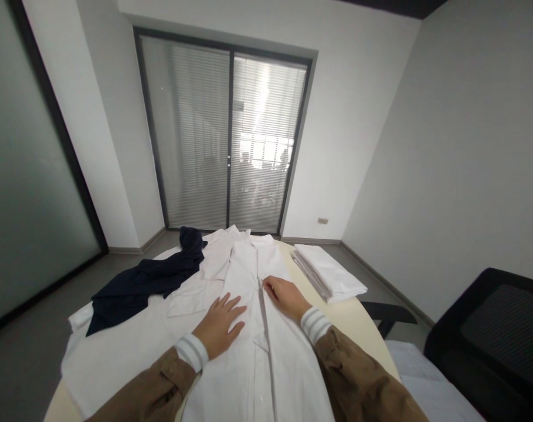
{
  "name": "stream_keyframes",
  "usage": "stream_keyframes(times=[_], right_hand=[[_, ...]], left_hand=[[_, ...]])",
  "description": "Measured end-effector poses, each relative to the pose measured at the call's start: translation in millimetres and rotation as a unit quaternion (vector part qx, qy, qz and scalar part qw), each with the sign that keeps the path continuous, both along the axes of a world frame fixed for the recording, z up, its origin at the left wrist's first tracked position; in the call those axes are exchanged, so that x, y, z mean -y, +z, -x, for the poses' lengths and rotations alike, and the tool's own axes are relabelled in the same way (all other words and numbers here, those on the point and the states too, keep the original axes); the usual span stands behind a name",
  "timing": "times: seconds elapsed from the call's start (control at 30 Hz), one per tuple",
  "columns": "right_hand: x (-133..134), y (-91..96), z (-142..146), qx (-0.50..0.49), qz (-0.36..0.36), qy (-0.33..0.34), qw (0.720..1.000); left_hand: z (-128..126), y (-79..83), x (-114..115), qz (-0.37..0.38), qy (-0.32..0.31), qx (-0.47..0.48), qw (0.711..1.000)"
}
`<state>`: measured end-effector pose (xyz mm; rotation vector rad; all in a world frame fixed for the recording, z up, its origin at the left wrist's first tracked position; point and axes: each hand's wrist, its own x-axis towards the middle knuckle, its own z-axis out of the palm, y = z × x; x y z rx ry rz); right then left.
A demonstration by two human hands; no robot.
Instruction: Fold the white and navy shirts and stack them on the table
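A white shirt (248, 363) lies spread out along the table (363, 322), its button placket running down the middle. My left hand (220, 325) lies flat on the shirt's left front panel, fingers stretched and apart. My right hand (286, 296) rests on the right panel, its fingertips curled and pinching the placket edge near the centre. Both arms wear brown sleeves with grey-and-white striped cuffs.
A dark navy garment (147, 281) lies crumpled on more white cloth at the left. A stack of folded white cloth (328, 272) sits at the table's right side. A black chair (490, 340) stands to the right. Glass doors with blinds (228, 135) are straight ahead.
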<state>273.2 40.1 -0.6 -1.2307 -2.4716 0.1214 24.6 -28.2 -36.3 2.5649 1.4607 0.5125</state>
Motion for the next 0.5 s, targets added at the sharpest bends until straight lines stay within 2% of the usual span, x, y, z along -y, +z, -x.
stream_keyframes(times=[0.13, 0.2, 0.27, 0.37, 0.5], right_hand=[[4.6, -11.9, 6.2, -0.003, -0.012, -0.013, 1.000], [5.5, -19.2, 7.6, -0.007, -0.021, -0.007, 1.000], [5.2, -24.1, 7.3, -0.021, -0.022, 0.006, 1.000], [4.1, -26.2, 5.2, -0.045, -0.017, 0.021, 0.999], [3.6, -26.9, 3.6, -0.062, -0.017, 0.013, 0.998]], left_hand=[[0.3, 0.8, -0.4, -0.009, 0.003, -0.008, 1.000], [-0.8, 5.8, 1.6, -0.024, -0.017, -0.003, 1.000], [-4.5, 14.6, 6.9, -0.028, -0.076, 0.009, 0.997], [-15.0, 29.5, 20.1, 0.004, -0.184, 0.024, 0.983], [-29.4, 38.1, 35.0, 0.013, -0.255, 0.002, 0.967]])
